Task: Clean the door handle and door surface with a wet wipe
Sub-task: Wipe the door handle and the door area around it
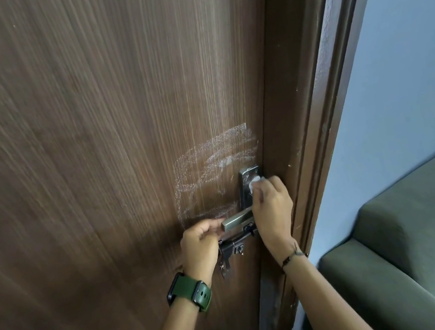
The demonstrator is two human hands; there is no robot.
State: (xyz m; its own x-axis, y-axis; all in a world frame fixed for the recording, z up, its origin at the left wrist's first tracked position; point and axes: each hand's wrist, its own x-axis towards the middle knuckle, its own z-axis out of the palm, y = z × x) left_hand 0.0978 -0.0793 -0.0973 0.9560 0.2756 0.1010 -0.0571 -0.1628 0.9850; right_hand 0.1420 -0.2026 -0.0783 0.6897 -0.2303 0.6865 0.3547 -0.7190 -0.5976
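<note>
Your right hand (270, 202) presses wet wipe (255, 183) on handle plate (248, 185); left hand (201, 241) pinches lever handle (238, 220) tip. Black bolt latch (234, 244) below. White smears (211, 171) on brown door (95, 155). Green sofa (409, 248) right, blue wall (408, 63).

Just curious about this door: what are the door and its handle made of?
Door: looks like brown wood or wood-look laminate, matte, with fine vertical grain; which one is unclear. Handle: seems metal, brushed and dull-shiny, catching light along its lever.

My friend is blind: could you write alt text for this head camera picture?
A right hand presses a white wipe on a door's metal handle plate while the left hand holds the lever; whitish smears mark the brown door.
</note>
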